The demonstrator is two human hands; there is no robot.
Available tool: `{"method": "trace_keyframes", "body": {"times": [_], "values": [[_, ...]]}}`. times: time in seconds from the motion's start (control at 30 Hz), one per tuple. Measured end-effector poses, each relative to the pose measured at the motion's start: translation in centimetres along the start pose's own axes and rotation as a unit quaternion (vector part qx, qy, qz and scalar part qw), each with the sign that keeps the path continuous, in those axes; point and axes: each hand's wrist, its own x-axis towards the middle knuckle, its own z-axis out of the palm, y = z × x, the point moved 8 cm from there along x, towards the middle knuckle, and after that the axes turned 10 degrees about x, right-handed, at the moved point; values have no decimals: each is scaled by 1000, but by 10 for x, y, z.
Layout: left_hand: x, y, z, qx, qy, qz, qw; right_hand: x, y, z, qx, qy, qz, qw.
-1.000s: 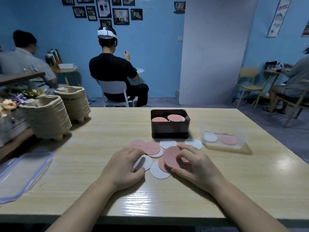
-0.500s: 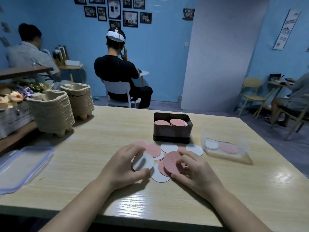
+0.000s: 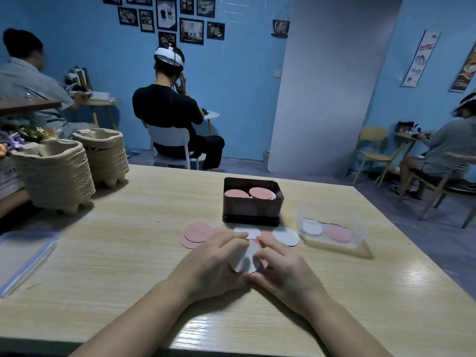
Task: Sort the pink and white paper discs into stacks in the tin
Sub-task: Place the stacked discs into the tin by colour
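Both hands meet just in front of the tin (image 3: 252, 210); left hand (image 3: 211, 261) and right hand (image 3: 283, 266) each pinch one white disc (image 3: 244, 261), tilted up off the surface (image 3: 128, 253); loose pink discs (image 3: 197, 234) lie front-left of the tin; pink stacks (image 3: 260, 193) sit inside it.

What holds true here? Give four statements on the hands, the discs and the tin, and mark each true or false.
1. The left hand and right hand together hold a white disc. True.
2. The tin is empty. False: stacked pink discs lie in it.
3. The clear container right of the tin holds a second white disc and a lone pink disc. True.
4. Every loose disc on the table is white. False: loose pink discs lie left of the hands.
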Motion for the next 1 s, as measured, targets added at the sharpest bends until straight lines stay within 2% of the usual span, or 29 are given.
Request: {"method": "trace_keyframes", "body": {"times": [0.3, 0.77, 0.87, 1.0], "values": [[-14, -18, -14, -31, 26, -41, 998, -3, -4, -16, 17, 64, 9, 998], [-13, -12, -7, 20, 10, -27, 999, -2, -9, -10, 5, 36, -10, 999], [-15, -19, -2, 32, -10, -53, 998, -5, -4, -24, 19, 70, 11, 997], [-12, -22, 9, 69, -97, -65, 991, -12, 12, -46, 10, 93, 52, 994]]}}
